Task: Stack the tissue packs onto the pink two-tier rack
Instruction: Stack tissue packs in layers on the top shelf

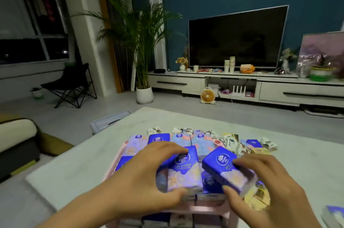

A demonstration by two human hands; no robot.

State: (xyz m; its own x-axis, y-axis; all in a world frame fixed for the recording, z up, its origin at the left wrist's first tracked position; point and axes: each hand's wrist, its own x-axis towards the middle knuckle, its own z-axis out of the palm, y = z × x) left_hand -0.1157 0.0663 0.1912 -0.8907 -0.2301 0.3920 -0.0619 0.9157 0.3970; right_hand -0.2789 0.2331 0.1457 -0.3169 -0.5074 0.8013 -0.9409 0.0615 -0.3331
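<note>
White rug (74, 162) carries the pink rack (210, 209), its top tier crowded. The left hand (141, 175) pinches a tissue pack (184, 173) there, thumb against fingers. The right hand (266, 186) grips a tilted pack (225, 170) beside it. Both packs look light, soft and slick-wrapped, so gripping them end to end seems safest.

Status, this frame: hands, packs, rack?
Left hand grips flat blue floral tissue pack on pink plastic two-tier rack. Right hand holds tilted blue tissue pack above it. Loose packs beyond.

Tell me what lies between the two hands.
In the head view: a blue pack that the left hand grips and a tilted blue pack that the right hand grips, both above the pink rack.
</note>
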